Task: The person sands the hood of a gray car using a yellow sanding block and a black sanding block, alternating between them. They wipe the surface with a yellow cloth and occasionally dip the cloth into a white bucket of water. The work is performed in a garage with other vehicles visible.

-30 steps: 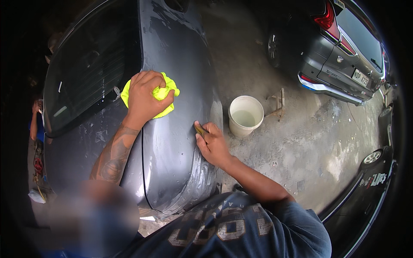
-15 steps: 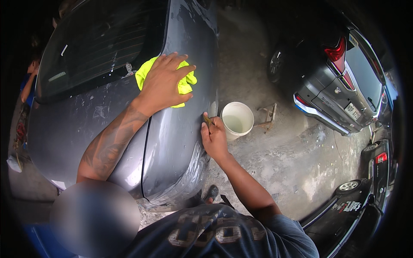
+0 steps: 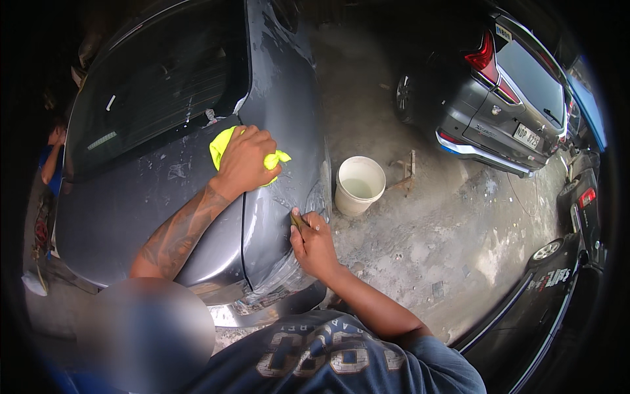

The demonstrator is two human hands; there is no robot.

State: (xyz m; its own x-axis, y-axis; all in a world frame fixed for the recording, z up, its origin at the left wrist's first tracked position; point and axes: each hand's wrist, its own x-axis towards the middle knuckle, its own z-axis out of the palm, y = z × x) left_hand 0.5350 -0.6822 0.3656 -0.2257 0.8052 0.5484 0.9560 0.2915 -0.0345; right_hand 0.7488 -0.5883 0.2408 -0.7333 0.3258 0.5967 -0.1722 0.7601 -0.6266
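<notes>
A grey car (image 3: pixel 144 217) fills the left side, with pale, wet-looking smears on its rear corner panel. My left hand (image 3: pixel 248 157) is closed round a bunched neon-yellow cloth (image 3: pixel 222 143) and presses it on the panel beside the rear window. Nearer to me and to the right, my right hand (image 3: pixel 316 246) pinches a small olive-brown flat piece (image 3: pixel 299 220) against the panel's rounded side. Whether that piece is sandpaper or a pad I cannot tell, since my fingers partly cover it.
A white bucket (image 3: pixel 353 205) holding cloudy liquid stands on the concrete floor (image 3: pixel 420 262) right of the car. Beside it is a small rusty stand (image 3: pixel 409 172). Another grey car (image 3: pixel 485 125) is parked at the far right, a black car (image 3: pixel 525 315) nearer. A person (image 3: pixel 51 161) appears at the left edge.
My left hand's spread fingers have curled round the cloth, and it sits lower on the panel. My right hand has moved nearer and leftward along the panel with the olive-brown piece. The view has shifted.
</notes>
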